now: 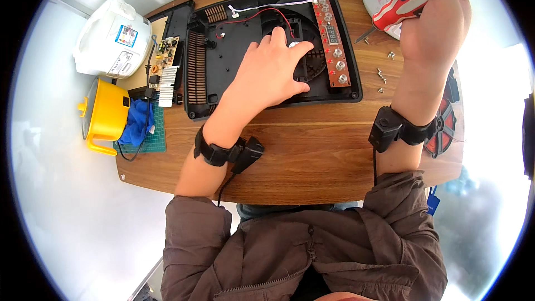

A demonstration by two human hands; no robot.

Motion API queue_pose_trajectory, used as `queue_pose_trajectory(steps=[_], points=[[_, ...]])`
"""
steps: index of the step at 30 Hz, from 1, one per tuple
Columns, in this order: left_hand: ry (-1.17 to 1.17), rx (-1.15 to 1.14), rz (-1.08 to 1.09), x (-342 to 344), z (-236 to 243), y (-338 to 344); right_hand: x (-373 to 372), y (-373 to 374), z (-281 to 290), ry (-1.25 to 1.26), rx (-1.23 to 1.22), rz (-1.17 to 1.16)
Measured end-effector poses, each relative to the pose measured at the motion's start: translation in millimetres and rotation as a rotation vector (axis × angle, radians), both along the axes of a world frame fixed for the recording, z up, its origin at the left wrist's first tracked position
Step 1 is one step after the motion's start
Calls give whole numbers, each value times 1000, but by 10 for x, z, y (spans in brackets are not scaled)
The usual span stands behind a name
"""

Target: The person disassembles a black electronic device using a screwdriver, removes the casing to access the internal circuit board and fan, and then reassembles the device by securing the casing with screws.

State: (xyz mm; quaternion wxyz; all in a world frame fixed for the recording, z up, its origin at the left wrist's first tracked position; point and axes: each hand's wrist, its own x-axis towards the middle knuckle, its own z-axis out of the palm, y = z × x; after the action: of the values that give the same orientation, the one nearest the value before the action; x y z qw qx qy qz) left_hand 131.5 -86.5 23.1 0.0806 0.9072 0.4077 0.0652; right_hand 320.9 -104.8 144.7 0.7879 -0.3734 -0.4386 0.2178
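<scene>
My left hand is over an upturned black plastic housing, palm down with fingers spread. Its fingertips reach the middle of the shell, beside a round black fan partly covered by the hand. Raised at the upper right, my right hand is closed around a red and white screwdriver, whose metal shaft slants down to the left above the table. A long brown circuit board with buttons, red lights and a display lies along the housing's right side. A white cable and thin red and black wires run inside.
Loose screws are scattered right of the housing. A red and black coil lies at the right edge. On the left are a white cooker, a yellow pot, a blue cloth and a circuit board with heat sink.
</scene>
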Motion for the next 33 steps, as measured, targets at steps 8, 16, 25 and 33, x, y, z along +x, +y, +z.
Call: queue_pose_trajectory(steps=[8,16,25,33], points=[[-60,-210,68,-43,382,61,132,-136,111,76,62,61],[-250,19,-28,-184,344,191,383,-68,49,59,182,-35],[-653,-355,133,-810,1072,513,395,-210,155,97,202,-108],[-1039,-94,372,-1403,1611,801,884,-88,-23,61,135,39]])
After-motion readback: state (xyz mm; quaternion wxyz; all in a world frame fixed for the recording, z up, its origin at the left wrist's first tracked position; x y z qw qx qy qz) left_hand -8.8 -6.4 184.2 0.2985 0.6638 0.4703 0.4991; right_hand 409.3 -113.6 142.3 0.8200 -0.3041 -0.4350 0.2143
